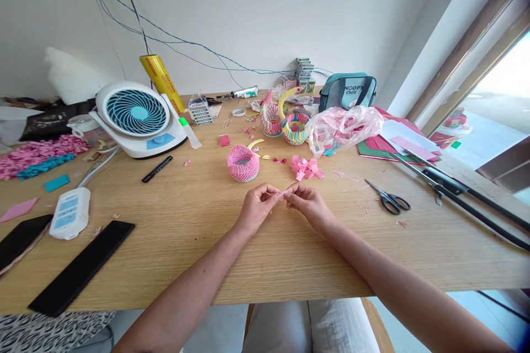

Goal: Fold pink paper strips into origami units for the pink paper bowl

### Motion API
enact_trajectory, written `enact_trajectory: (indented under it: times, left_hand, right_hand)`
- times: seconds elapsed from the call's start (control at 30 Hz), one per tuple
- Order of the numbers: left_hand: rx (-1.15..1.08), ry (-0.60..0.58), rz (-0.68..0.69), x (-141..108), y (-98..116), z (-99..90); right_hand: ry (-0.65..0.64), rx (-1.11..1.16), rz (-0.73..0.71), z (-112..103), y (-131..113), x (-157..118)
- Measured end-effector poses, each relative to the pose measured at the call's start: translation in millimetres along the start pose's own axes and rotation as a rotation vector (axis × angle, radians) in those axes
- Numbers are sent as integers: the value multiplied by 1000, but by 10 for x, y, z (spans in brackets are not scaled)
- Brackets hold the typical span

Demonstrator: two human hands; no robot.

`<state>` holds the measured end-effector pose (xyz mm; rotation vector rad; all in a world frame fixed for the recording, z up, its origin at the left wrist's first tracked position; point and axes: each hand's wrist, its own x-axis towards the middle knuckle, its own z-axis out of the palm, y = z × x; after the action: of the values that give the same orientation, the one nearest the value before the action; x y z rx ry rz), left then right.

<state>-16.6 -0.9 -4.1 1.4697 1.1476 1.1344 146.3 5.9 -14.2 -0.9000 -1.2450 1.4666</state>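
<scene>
Pinched between my two hands is a small pink paper piece (282,194), mostly covered by my fingertips. My left hand (260,207) grips its left end with thumb and forefinger, and my right hand (307,205) grips the right end. Just beyond them lies a loose pile of pink paper strips (305,167). To the left of that pile sits a round pink basket-like body (243,163) of folded paper pieces, with a yellow curved neck (255,144) behind it. Farther back stand two multicoloured folded-paper swans (295,126), (271,118).
Scissors (389,198) lie at right, near a long-armed paper cutter (443,182) and coloured paper sheets (397,138). A plastic bag (345,126) and a teal bag (348,91) are behind. At left are a fan (136,116), a power strip (71,212), a black pen (157,169) and a black slab (83,267).
</scene>
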Motion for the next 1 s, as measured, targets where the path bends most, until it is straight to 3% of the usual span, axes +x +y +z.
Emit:
enact_trajectory:
  times: [0.43, 0.8, 1.0]
  left_hand:
    - [121, 77, 130, -11, -16, 26]
    - [104, 77, 82, -32, -34, 62]
    - [126, 75, 121, -44, -22, 64]
  right_hand:
    - [3, 29, 19, 1, 34, -4]
    - [35, -21, -28, 2, 32, 3]
    - [48, -17, -32, -11, 54, 21]
